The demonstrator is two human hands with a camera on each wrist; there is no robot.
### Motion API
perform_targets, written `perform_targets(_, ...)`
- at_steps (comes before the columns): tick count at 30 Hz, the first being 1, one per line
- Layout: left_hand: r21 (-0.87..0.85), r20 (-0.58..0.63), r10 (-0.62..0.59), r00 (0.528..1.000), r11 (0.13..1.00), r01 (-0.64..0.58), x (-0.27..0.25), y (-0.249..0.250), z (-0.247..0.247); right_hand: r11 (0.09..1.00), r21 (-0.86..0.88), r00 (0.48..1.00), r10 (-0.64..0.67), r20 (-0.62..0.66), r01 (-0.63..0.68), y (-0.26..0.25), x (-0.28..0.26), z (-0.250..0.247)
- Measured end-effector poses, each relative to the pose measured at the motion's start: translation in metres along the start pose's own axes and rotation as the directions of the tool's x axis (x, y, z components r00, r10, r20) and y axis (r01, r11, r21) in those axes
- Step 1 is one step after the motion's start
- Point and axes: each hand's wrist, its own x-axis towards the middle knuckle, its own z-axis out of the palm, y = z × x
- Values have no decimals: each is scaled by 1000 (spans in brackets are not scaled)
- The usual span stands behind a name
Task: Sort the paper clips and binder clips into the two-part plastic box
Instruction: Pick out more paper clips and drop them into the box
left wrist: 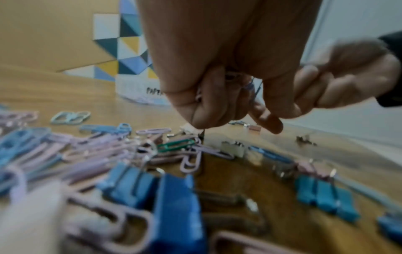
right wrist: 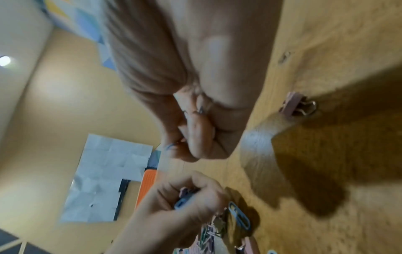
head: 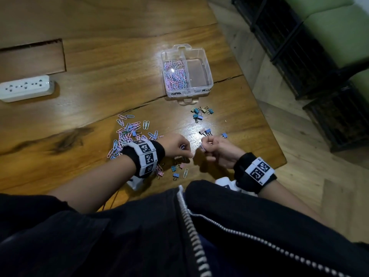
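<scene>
A person sits at a wooden table (head: 99,62). Their left hand (head: 176,145) and right hand (head: 216,148) hover close together near the table's near edge, each with fingers curled around a few small clips. A loose heap of paper clips (head: 127,130) lies to the left, binder clips (head: 201,112) scattered farther off. The two-part plastic box (head: 207,76) sits beyond, paper clips filling its left compartment.
</scene>
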Motion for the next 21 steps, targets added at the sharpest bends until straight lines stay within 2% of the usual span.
perform_targets(3, 247, -40, 51, 998, 968, -40, -1, -2, 2, 999, 33, 999, 43, -15, -43, -1, 0, 2)
perform_targets(6, 325, -34, 60, 998, 945, -46, -2, -1, 3, 993, -48, 994, 109, -8, -109, 1, -1, 5)
perform_targets(8, 399, -17, 79, 997, 915, -65, -2, 1, 6, 977, -161, 990, 143, -16, -144, 4, 0, 7)
perform_targets(9, 438, -7, 90, 996, 896, -78, -1, 1, 7, 953, -273, 991, 129, -34, -133, 6, 1, 9)
perform_targets(12, 540, 17, 103, 994, 836, -96, -4, 1, 7, 790, -611, 998, 17, -69, -55, 18, 4, 17)
perform_targets(15, 576, 6, 127, 992, 810, -108, -6, -2, 7, 601, -798, 997, -76, -11, 37, 31, 7, 25)
perform_targets(17, 400, -77, 115, 990, 913, -75, -7, -3, 3, 442, -893, 993, -106, 43, 86, 36, 6, 26)
perform_targets(18, 199, -140, 69, 988, 979, -40, -8, -3, 0, 342, -932, 989, -119, 84, 120, 38, 5, 27)
perform_targets(19, -84, -197, -8, 980, 996, -9, -8, -4, -6, 244, -957, 983, -132, 130, 159, 38, 4, 28)
perform_targets(20, -399, -204, -100, 974, 917, 11, -9, -6, -11, 166, -968, 976, -140, 168, 190, 38, 3, 29)
perform_targets(21, -677, -172, -159, 972, 736, 1, -11, -8, -17, 107, -972, 971, -139, 195, 211, 38, 3, 29)
